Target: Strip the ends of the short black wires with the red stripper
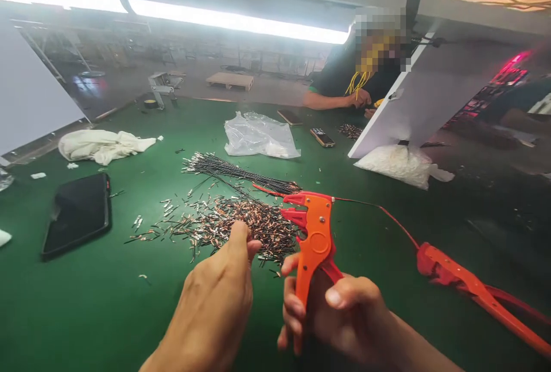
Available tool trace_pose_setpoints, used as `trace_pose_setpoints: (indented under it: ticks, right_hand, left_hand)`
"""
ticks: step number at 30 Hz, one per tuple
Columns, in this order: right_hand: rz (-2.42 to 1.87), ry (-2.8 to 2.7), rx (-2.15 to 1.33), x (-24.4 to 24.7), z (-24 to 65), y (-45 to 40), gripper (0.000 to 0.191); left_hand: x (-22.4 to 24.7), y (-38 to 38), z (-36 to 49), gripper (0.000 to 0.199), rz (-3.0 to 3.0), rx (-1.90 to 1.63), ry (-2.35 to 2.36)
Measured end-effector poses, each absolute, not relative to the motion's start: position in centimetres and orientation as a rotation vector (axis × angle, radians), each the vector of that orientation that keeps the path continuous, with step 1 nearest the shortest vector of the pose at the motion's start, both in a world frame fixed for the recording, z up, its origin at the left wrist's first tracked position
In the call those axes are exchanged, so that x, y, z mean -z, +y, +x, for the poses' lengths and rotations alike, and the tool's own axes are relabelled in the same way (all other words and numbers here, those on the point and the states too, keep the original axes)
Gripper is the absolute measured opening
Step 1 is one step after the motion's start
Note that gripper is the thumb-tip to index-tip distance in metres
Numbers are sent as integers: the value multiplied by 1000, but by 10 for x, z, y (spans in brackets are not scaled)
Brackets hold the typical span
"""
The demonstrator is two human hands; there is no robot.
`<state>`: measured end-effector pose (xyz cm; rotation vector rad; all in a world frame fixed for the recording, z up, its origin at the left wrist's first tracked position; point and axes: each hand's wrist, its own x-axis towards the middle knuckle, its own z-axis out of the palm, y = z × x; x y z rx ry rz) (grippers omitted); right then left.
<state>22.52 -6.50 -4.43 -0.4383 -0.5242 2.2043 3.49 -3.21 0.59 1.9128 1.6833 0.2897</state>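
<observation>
Fingers wrapped round its handles, my right hand [340,309] holds an orange and red wire stripper [318,240] upright, its jaws pointing left. My left hand [219,291] is closed, thumb and index finger together, just left of the tool; what it pinches, if anything, is hidden. Beyond the fingertips lies a pile of short cut wire pieces [253,217] with copper and black parts. A bundle of long black wires [241,172] rests behind the pile, its right end near the stripper's jaws.
On the green table [129,303] are a black phone [77,214], white cloth [103,145], a clear plastic bag [258,135], a keypad phone [322,137] and a tied white bag [400,164]. A second orange tool [473,286] lies right. Across the table, a person [336,85] handles yellow wires.
</observation>
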Motion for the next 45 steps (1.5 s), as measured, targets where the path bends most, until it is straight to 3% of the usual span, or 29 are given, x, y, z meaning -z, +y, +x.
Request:
trace_pose_setpoints:
  ticks: [7, 22, 27, 35, 41, 45]
  right_hand:
    - [-374, -423, -2417, 48, 224, -70, 44]
    - [-369, -470, -2439, 46, 223, -74, 37]
    - [-136, -437, -2408, 64, 217, -73, 36]
    - [-162, -473, -2261, 74, 214, -81, 52]
    - [-115, -379, -2335, 75, 219, -75, 45]
    - [-23, -447, -2295, 87, 218, -72, 69]
  left_hand:
    - [-1, -38, 42, 34, 2220, -137, 1682]
    - [1, -41, 58, 40, 2262, 182, 1680]
    - [7, -44, 60, 41, 2301, 247, 1629]
    - [11, -43, 61, 39, 2266, 245, 1564]
    - [21, -44, 59, 34, 2239, 132, 1510]
    - [26, -45, 58, 34, 2215, 66, 1495]
